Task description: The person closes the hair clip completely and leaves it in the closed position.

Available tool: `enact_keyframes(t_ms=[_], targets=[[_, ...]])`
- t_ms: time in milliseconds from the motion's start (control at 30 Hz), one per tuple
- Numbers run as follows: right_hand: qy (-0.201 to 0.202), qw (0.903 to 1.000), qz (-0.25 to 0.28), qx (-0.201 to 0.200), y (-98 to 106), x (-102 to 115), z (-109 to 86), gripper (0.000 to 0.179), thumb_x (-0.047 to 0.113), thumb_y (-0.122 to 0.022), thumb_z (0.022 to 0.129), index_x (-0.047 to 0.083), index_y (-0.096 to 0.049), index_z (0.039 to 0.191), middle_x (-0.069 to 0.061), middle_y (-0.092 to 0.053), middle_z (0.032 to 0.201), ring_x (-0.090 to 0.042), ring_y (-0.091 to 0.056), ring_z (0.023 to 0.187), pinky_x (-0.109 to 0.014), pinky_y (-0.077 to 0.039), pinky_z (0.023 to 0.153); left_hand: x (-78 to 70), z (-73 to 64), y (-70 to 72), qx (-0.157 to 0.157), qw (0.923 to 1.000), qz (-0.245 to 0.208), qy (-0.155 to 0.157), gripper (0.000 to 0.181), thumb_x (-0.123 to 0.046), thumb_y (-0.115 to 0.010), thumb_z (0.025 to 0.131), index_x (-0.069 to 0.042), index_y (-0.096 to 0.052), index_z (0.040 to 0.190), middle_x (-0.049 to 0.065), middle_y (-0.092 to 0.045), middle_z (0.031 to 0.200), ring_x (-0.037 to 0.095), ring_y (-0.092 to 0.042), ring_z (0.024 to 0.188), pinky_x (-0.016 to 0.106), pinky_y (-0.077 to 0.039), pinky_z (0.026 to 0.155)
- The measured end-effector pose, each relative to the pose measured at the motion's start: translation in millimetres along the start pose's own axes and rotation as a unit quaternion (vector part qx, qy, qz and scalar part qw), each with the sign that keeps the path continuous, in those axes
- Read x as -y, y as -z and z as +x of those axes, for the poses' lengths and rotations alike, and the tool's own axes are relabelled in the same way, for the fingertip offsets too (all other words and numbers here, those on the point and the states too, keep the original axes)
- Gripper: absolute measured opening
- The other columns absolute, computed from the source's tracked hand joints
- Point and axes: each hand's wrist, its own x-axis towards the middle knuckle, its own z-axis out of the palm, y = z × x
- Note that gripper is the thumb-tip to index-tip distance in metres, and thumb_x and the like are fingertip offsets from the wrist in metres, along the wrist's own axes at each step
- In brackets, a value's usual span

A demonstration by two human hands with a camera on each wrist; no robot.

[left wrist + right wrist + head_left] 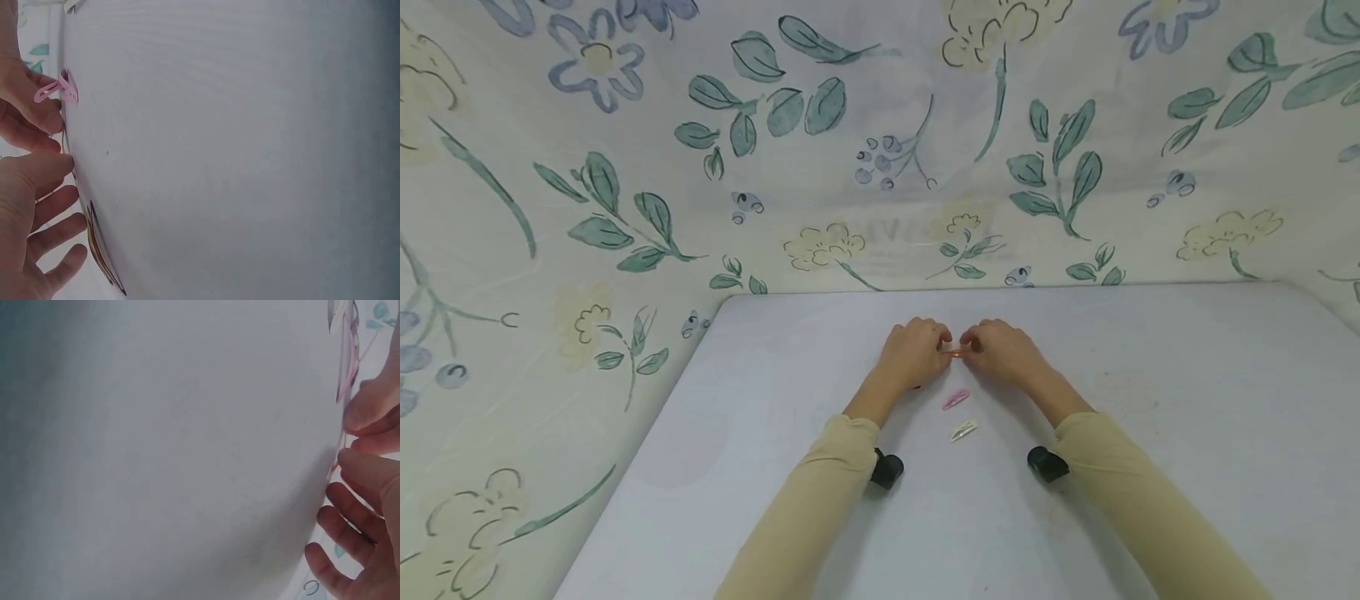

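Near the far part of the white table, both hands meet at a small orange hair clip (955, 353). My left hand (916, 352) pinches its left end between thumb and forefinger, while the right hand (1006, 354) pinches the other end. The remaining left fingers (65, 234) are spread apart in the left wrist view. Just in front of the hands lies a pink snap hair clip (956, 399), and nearer to me a cream hair clip (964, 430). A bit of red (917, 387) peeks out beside the left hand, mostly hidden by it.
The white tabletop (1150, 483) spreads around the hands. Behind it and to the left hangs a floral-patterned cloth (895, 225). A dark wrist camera (887, 470) sits under the left sleeve, another dark camera (1047, 464) under the right one.
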Motion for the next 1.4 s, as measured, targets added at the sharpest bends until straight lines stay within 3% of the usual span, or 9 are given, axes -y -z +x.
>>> enact_keyframes(t_ms=[133, 367, 800, 1067, 1400], targets=[[-0.001, 0.9998, 0.017, 0.004, 0, -1, 0.3, 0.028, 0.018, -0.067, 0.093, 0.005, -0.069, 0.118, -0.012, -0.069, 0.107, -0.027, -0.062, 0.100, -0.044, -0.050, 0.092, 0.8, -1.6, 1.1, 0.004, 1.0000, -0.004, 0.004, 0.026, -0.025, -0.069, 0.091, -0.013, -0.071, 0.114, 0.001, -0.070, 0.102, 0.020, -0.061, 0.098, 0.041, -0.050, 0.084], [-0.017, 0.9973, 0.071, 0.006, 2, -4, -5.8, 0.032, 0.019, -0.065, 0.095, 0.006, -0.066, 0.124, -0.013, -0.066, 0.112, -0.028, -0.059, 0.104, -0.045, -0.049, 0.096, 3.0, -6.1, 4.5, 0.013, 0.9983, -0.052, 0.024, 0.033, -0.029, -0.067, 0.093, -0.015, -0.066, 0.123, 0.000, -0.068, 0.113, 0.020, -0.060, 0.110, 0.042, -0.046, 0.094], [0.020, 0.9865, 0.148, -0.066, 7, -5, -30.8, 0.036, 0.016, -0.068, 0.093, 0.004, -0.062, 0.127, -0.014, -0.065, 0.115, -0.029, -0.059, 0.104, -0.044, -0.051, 0.090, 4.0, -26.9, 12.8, -0.055, 0.9836, -0.171, 0.004, 0.036, -0.027, -0.071, 0.091, -0.012, -0.065, 0.124, 0.004, -0.068, 0.115, 0.022, -0.061, 0.108, 0.039, -0.050, 0.091], [0.029, 0.9813, 0.175, -0.074, 8, -9, -39.2, 0.039, 0.013, -0.067, 0.093, 0.003, -0.060, 0.130, -0.015, -0.065, 0.115, -0.030, -0.059, 0.105, -0.045, -0.050, 0.090, 4.6, -37.2, 15.8, -0.045, 0.9786, -0.201, -0.004, 0.037, -0.025, -0.071, 0.090, -0.011, -0.065, 0.124, 0.004, -0.067, 0.117, 0.024, -0.062, 0.105, 0.037, -0.051, 0.086], [0.028, 0.9771, 0.205, -0.049, 8, -9, -45.9, 0.040, 0.012, -0.068, 0.092, 0.004, -0.059, 0.130, -0.016, -0.064, 0.120, -0.030, -0.058, 0.109, -0.046, -0.049, 0.094, 2.0, -47.8, 18.8, -0.021, 0.9788, -0.204, -0.003, 0.044, -0.029, -0.074, 0.087, -0.011, -0.064, 0.126, 0.003, -0.064, 0.122, 0.025, -0.060, 0.111, 0.039, -0.051, 0.090]])
